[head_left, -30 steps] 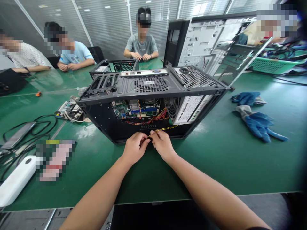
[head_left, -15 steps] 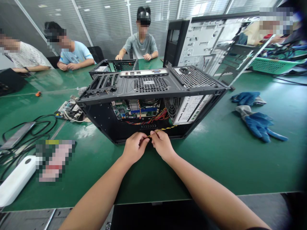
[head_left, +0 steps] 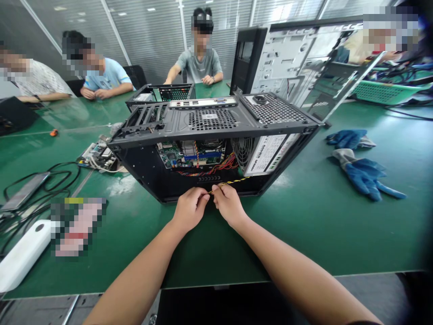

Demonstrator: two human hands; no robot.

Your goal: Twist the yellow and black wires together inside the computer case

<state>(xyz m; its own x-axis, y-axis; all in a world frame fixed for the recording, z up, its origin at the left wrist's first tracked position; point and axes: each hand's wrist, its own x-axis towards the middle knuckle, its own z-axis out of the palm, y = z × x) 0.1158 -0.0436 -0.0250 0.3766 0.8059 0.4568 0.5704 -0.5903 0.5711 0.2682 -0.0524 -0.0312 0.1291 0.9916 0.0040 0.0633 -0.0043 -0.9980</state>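
Observation:
A black computer case (head_left: 209, 131) lies on the green table with its open side facing me. Inside it I see a motherboard (head_left: 186, 155), red and yellow wires (head_left: 216, 169) and a power supply (head_left: 267, 155) with a fan grille. A twisted yellow-and-black cable (head_left: 238, 181) runs from below the power supply to my hands. My left hand (head_left: 191, 205) pinches its end, fingers closed. Right beside it, my right hand (head_left: 228, 203) is closed on the same cable. The tip between my fingers is mostly hidden.
Blue work gloves (head_left: 367, 174) lie on the right. A loose circuit board (head_left: 101, 155), black cables (head_left: 64, 169) and a white power strip (head_left: 25, 253) lie on the left. Another open case (head_left: 287, 58) stands behind. Several people sit around the table; a green basket (head_left: 385, 92) is at far right.
My hands and the cable stay practically in place. Across the table, a person in grey has shifted one hand down behind the farther case.

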